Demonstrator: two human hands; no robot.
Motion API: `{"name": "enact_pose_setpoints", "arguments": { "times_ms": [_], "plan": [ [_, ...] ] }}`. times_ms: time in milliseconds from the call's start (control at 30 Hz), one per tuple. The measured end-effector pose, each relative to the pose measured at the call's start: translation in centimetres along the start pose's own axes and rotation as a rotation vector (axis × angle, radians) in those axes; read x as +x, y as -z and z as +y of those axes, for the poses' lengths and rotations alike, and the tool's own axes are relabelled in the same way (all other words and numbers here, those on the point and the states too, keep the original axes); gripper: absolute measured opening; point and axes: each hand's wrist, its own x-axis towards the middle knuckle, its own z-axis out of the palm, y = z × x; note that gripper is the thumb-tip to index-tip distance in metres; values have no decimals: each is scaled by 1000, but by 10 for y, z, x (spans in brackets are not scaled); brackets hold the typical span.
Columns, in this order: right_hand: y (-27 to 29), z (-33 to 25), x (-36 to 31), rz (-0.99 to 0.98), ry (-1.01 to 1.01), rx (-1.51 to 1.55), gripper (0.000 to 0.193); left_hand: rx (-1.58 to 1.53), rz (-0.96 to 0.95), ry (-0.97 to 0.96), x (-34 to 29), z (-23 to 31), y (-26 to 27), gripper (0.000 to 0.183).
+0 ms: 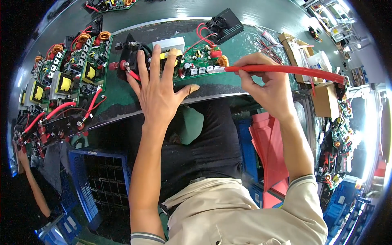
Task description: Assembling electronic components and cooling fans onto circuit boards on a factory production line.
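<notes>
My left hand lies with fingers spread over the left part of a green circuit board, near its black end panel with red terminals. A white block and a yellow-wrapped part sit under or behind the fingertips. In my right hand is a long red rod-shaped tool, pinched near its pale tip. That tip points left and touches or hovers at a row of white parts on the board, beside a copper coil. Red wires run from the board to a black vented panel.
Several similar circuit boards with coils and red cables stand at the left. An open cardboard box is at the right, with more boards beyond it. A blue crate and red sheets are below the bench. Another person's arm shows far left.
</notes>
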Motion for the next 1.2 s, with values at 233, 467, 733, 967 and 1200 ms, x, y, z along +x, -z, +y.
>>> {"name": "enact_pose_setpoints", "arguments": {
  "times_ms": [233,467,733,967,1200],
  "plan": [
    [-15,5,9,58,62,1,17,-12,7,-3,0,-4,1,88],
    [28,37,10,380,137,-17,22,89,79,-67,20,11,40,75],
    [156,195,-55,676,-148,-572,23,-649,-177,592,70,-60,63,89],
    [168,249,-77,193,-435,-588,46,-959,-122,589,142,-66,65,77],
    [186,196,-60,347,-461,-664,47,-1038,-13,660,316,-59,1,97]
  ]
}}
